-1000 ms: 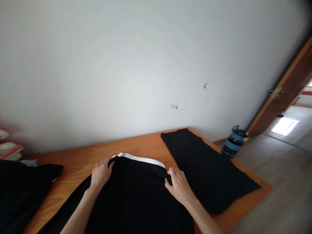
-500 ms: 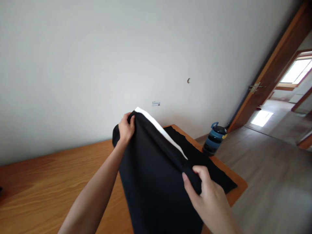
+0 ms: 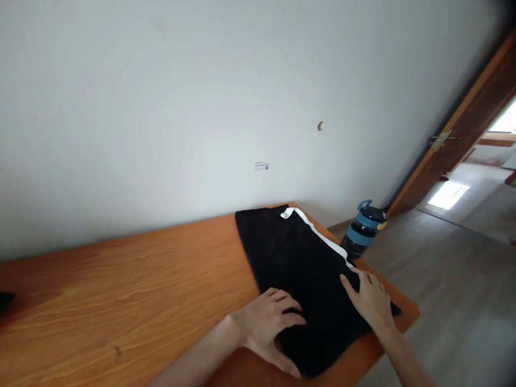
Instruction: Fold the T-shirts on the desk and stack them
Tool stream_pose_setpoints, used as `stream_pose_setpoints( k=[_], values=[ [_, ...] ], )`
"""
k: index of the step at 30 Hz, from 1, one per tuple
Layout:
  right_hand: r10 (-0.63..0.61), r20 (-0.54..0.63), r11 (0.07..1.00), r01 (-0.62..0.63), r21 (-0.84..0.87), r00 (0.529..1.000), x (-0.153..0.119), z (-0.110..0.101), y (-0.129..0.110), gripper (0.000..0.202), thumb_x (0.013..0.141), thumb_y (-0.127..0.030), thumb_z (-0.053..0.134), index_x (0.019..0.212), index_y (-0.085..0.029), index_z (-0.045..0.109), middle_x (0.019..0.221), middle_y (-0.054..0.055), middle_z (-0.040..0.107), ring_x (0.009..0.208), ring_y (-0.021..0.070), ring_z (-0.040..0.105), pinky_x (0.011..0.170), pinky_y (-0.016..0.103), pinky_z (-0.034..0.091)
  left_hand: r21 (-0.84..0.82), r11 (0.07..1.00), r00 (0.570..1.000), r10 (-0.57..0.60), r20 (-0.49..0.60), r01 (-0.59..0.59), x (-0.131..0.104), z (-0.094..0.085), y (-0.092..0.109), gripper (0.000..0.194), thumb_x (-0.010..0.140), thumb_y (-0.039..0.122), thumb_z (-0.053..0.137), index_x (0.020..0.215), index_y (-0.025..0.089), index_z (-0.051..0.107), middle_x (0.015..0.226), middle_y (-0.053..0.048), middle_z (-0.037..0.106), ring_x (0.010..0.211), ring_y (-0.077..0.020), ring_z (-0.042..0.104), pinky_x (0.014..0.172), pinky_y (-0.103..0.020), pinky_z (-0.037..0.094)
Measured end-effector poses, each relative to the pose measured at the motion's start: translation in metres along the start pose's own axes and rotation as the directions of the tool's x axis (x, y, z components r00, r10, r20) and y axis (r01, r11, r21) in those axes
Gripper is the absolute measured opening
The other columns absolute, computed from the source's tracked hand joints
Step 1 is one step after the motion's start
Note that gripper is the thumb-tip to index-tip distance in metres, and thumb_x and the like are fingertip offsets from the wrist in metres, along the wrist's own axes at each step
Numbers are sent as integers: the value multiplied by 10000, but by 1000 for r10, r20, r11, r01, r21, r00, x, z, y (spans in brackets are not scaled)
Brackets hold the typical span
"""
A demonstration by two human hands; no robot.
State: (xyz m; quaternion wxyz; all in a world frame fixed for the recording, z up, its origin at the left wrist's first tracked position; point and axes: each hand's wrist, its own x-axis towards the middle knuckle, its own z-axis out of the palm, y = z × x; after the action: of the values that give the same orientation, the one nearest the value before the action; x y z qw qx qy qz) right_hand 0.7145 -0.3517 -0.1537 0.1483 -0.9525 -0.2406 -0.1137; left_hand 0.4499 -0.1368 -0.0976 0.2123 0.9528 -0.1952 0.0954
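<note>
Head view, from the left: a small dark thing [image 3: 6,300], too cut off to name, lies well to the left of the left hand [image 3: 272,322]. Bare wooden table [image 3: 133,279] stretches between them. The left hand is spread open, its fingers resting on the left side of a black cloth [image 3: 298,274], which lies on the table under and ahead of both hands. Ahead of the left hand, a small label [image 3: 262,166] sits on the wall [image 3: 161,107]. A white band [image 3: 322,235] runs along the cloth's right side, down to the fingertips of the right hand [image 3: 370,298]. That hand rests on the cloth, thumb and forefinger apart; whether it pinches the fabric, I cannot tell. Beyond it stands a blue-banded bottle [image 3: 363,231]; farther right, a brown door [image 3: 463,131].
</note>
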Motion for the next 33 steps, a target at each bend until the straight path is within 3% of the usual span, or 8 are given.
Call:
stream_pose_setpoints(
  k=[8, 13, 16, 19, 25, 29, 31, 33],
  values=[
    [-137, -17, 979, 138, 151, 990, 29, -14, -6, 435, 887, -380, 383, 1171, -185, 649, 1085, 154, 727, 1009, 319, 683, 870, 442, 528, 91, 996, 993, -13, -120, 24, -16, -16, 7, 302, 1017, 211, 435, 1185, 221, 685, 1165, -40, 760, 1034, -187, 677, 912, -325, 494],
    [-1, 21, 992, 4, -123, 1000, 36, -35, -11, 441, 862, -360, 449, 1210, -188, 658, 1150, 208, 686, 1057, 419, 643, 832, 581, 501, 5, 995, 988, -98, -121, 100, -1, -2, 24, 269, 868, 478, 660, 906, 223, 739, 968, -41, 779, 875, -203, 692, 852, -345, 526],
    [-85, 0, 993, 84, -84, 996, 38, -36, -41, 452, 882, -394, 444, 1204, -166, 666, 1238, 230, 644, 1130, 431, 604, 877, 596, 479, 3, 990, 970, -137, -199, 141, 7, 21, 27, 343, 960, 472, 547, 1126, 227, 719, 1248, -67, 726, 1127, -224, 657, 994, -365, 505],
    [-272, 124, 932, 229, 282, 954, 49, -23, -89, 397, 903, -496, 462, 1023, -207, 705, 1108, 148, 708, 1054, 325, 648, 914, 456, 495, 72, 988, 963, -112, -245, 134, 12, 55, 17, 517, 1012, 526, 464, 1416, 217, 555, 1500, -94, 566, 1396, -277, 494, 1172, -456, 386],
    [-209, 522, 853, -107, 511, 827, 125, 31, -171, 685, 926, -725, 352, 727, -179, 715, 697, 107, 727, 592, 198, 653, 665, 334, 536, -276, 958, 940, -168, -296, 84, 17, 93, -8, 491, 973, 661, 463, 1131, 284, 735, 1356, -46, 690, 1311, -273, 596, 1201, -455, 345],
    [-141, 552, 816, -219, 535, 822, 190, 64, -205, 799, 960, -710, 190, 765, -137, 712, 690, 183, 722, 548, 211, 649, 584, 347, 542, -851, 524, 762, -546, -348, -14, 16, 68, -8, 648, 986, 684, 374, 837, 189, 764, 990, -107, 797, 963, -237, 739, 959, -374, 530],
    [-137, 487, 769, -218, 602, 863, 215, 76, -218, 787, 964, -698, 156, 945, -146, 717, 874, 210, 755, 721, 239, 717, 661, 361, 572, -967, 207, 629, -736, -253, -147, 17, 59, -11, 705, 985, 695, 331, 787, 149, 730, 841, -128, 779, 803, -234, 735, 819, -368, 556],
    [-145, 363, 703, -163, 693, 920, 235, 83, -228, 742, 972, -673, 136, 1183, -190, 658, 1197, 203, 715, 1014, 245, 713, 814, 379, 574, -968, 19, 570, -806, -163, -250, 20, 58, -14, 722, 950, 741, 348, 739, 139, 688, 754, -126, 750, 683, -217, 703, 735, -355, 547]
  ],
)
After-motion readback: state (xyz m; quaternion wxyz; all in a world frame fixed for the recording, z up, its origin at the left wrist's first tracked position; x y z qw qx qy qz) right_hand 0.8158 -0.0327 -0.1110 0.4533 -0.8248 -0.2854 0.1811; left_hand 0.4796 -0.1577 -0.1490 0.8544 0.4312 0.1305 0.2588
